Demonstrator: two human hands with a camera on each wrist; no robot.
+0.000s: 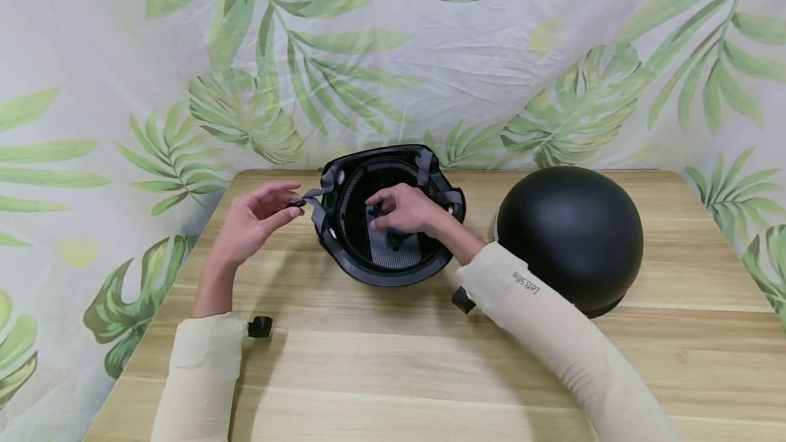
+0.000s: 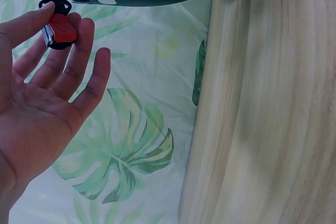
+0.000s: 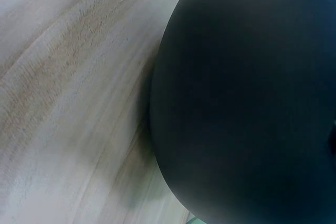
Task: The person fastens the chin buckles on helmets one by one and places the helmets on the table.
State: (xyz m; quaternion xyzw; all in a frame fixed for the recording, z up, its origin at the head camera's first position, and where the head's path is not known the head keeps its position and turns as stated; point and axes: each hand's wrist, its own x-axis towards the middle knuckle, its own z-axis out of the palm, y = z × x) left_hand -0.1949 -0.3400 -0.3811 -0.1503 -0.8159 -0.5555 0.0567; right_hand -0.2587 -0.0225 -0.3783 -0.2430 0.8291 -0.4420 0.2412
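Note:
A black helmet (image 1: pixel 393 277) lies upside down on the table, its padded inside facing up. Off its left rim, the left hand (image 1: pixel 248 220) pinches a strap buckle (image 2: pixel 61 31) between thumb and fingertips; the buckle has a red part and hangs on grey webbing (image 1: pixel 318 204). The left hand's outer fingers are spread, palm toward the left wrist camera. Over the helmet's inside, the right hand (image 1: pixel 408 209) has thumb and forefinger bent about a small black piece (image 1: pixel 376 209), largely covered by the fingers. The right wrist view shows only the helmet's dark shell (image 3: pixel 247 103), not the hand.
A second black helmet (image 1: pixel 571 237) stands dome up at the right, close beside the right sleeve (image 1: pixel 534 305). The wooden table (image 1: pixel 356 374) ends at the back against a leaf-patterned cloth (image 1: pixel 430 53). Small black wrist mounts (image 1: pixel 260 327) stick out from the sleeves.

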